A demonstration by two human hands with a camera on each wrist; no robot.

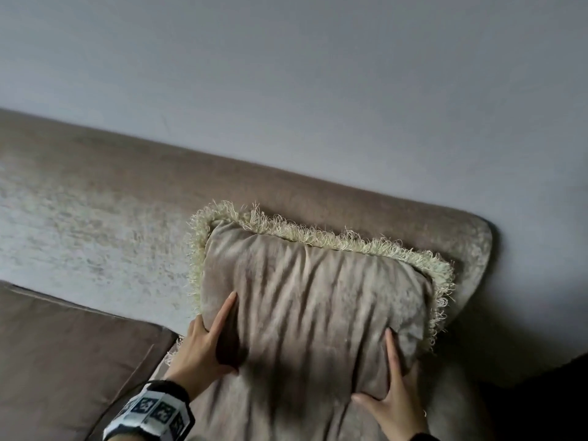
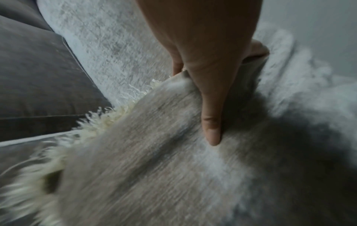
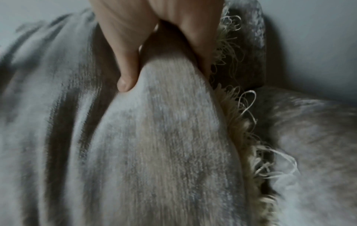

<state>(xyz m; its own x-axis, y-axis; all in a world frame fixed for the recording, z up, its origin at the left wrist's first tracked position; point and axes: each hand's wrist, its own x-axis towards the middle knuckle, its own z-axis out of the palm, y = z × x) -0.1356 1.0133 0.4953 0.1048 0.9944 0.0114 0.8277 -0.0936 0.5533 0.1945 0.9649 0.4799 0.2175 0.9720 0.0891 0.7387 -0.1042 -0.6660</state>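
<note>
Cushion: I am looking at a taupe velvet throw cushion with a cream fringed border (image 1: 318,297). It is standing on edge at the right end of the sofa, with its fringed top leaning toward the brown-grey velvet backrest (image 1: 95,202).
Left hand: my left hand (image 1: 203,348) is clamping the cushion's left edge. The thumb (image 2: 211,122) is pressing into the front face and the other fingers are wrapping round behind.
Right hand: my right hand (image 1: 394,399) is grasping the lower right edge the same way. The thumb (image 3: 125,79) is lying on the front, and the fingers are going behind beside the fringe.
Key relation: the cushion is lying on the far side of both hands, and its long axis is running left to right, along the backrest. Neither hand is nearer, so I am judging the next move to be a level, two-handed one.
Surroundings: a dark brown seat cushion (image 1: 63,361) is sitting to the near left, and a pale grey wall (image 1: 286,74) is rising behind the sofa.
</note>
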